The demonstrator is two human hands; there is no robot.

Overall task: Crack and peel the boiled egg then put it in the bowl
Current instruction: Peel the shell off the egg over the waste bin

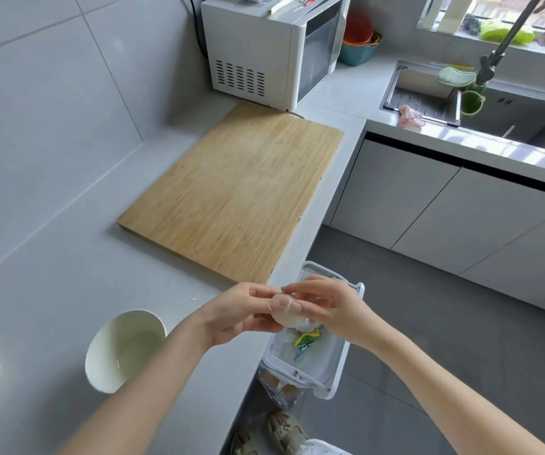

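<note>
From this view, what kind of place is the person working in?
Most likely a home kitchen: a microwave, a steel sink and a wooden cutting board sit along a grey counter.

Bright, even daylight through a wide-angle lens, soft all over.

Light enters from the window [494, 18] at upper right, where the outdoors looks pale and washed out. It glares in white patches along the steel sink rim [481, 143], and a bright blotch lies on the bench [51, 290] at its left edge. Shadows are faint: a thin dark line under the cutting board [231, 192], a grey smudge on the wall beside the microwave [251, 54]. Tile lines and cabinet fronts lean and bow toward the frame edges. Fine detail is smeared, and the egg [282, 318], left hand [241, 310] and right hand [330, 307] have slightly soft outlines.
</note>
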